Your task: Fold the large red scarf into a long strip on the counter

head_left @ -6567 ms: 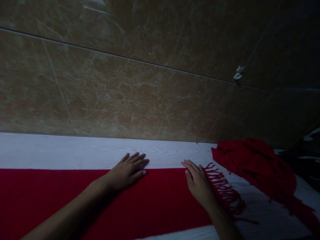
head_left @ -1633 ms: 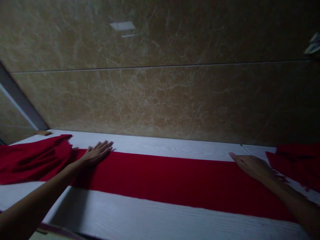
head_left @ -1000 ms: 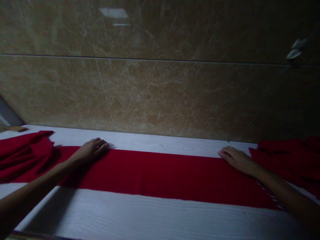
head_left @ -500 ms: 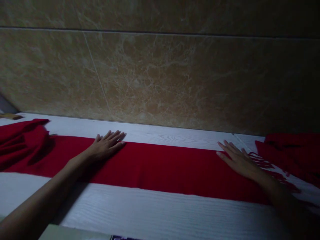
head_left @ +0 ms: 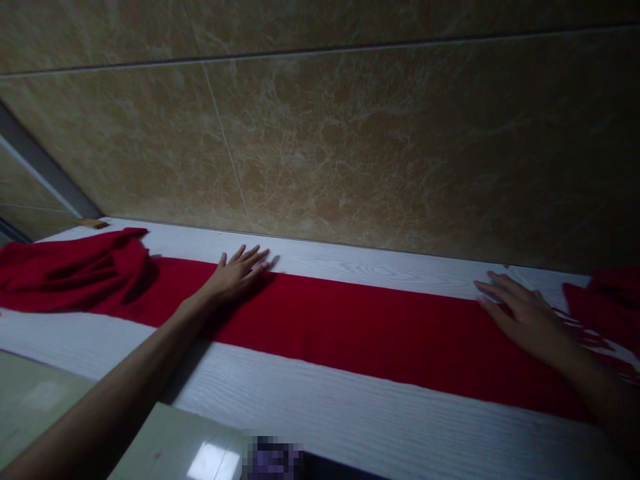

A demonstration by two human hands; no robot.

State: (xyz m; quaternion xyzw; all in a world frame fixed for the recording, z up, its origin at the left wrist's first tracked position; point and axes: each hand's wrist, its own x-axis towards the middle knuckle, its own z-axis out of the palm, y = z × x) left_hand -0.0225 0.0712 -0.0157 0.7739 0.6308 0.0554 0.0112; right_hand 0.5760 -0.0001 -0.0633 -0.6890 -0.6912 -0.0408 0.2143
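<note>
A long, flat strip of red woven cloth lies lengthwise along a white wood-grain counter, with bare white surface showing along both its far and near edges. Toward the person's left, the red strip runs into a loose, rumpled heap of red cloth with deep folds. At the right end, thin twisted red fringe shows beside the wrist, partly hidden by the forearm.

The 2 bare hands are set well apart along the strip's far edge. The left hand is palm down with its fingers spread, the fingertips reaching past the edge over the white surface. The right hand is near the fringed end, fingers extended and thumb held apart; whether its palm touches the cloth, I cannot tell.

Beyond the right hand, a second bunched red cloth is cut off by the side of the view. Behind the counter stands a wall of brown marble-patterned tiles. At the far left corner, a small flat tan block sits near a grey frame. Below the near edge, a pale glossy floor shows, and a purple-and-black patch at the bottom is too pixelated to identify.
</note>
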